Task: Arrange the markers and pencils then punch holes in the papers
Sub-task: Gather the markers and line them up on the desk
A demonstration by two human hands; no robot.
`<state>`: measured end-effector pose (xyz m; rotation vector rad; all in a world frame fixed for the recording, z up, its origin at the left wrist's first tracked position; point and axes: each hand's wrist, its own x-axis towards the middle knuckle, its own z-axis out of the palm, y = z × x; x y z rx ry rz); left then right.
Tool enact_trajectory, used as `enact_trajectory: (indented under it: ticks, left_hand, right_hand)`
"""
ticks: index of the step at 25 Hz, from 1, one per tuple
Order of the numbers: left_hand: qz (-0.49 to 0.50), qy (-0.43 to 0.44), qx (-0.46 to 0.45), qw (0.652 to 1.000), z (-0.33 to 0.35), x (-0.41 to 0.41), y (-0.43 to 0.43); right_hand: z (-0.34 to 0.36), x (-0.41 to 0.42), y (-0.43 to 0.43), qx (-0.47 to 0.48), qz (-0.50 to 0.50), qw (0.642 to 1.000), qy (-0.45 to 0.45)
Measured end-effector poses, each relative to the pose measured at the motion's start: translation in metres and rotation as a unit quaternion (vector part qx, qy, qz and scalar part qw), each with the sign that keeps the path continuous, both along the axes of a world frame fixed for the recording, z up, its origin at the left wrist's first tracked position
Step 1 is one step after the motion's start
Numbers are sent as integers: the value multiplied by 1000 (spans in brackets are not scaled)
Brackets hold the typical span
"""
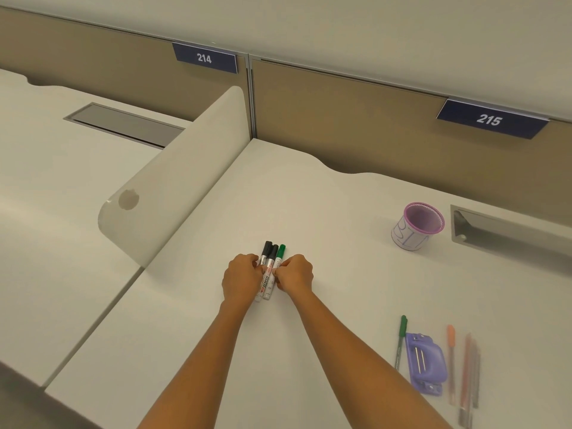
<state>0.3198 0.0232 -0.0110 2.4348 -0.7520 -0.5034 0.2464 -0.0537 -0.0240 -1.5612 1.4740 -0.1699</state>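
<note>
Three markers (269, 267) lie side by side on the white desk (325, 212), two with black caps and one with a green cap, caps pointing away from me. My left hand (241, 278) grips them from the left and my right hand (295, 274) pinches them from the right, pressing them together. A purple hole punch (426, 363) lies at the lower right. Beside it rest a green pen (400, 342), an orange pen (451, 357) and several pencils (469, 379). No papers are in view.
A purple mesh pen cup (418, 226) wrapped in paper stands at the right. A cable tray slot (507, 232) is cut into the desk behind it. A white divider panel (173, 174) borders the desk on the left. Tan partition walls stand behind.
</note>
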Motion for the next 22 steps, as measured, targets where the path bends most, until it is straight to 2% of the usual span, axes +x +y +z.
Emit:
enact_trajectory:
  ticks: [22]
  left_hand:
    - [-5,-8,2,1000,-6,0,5]
  right_hand:
    - [10,-8,9,9,0,1000,-6]
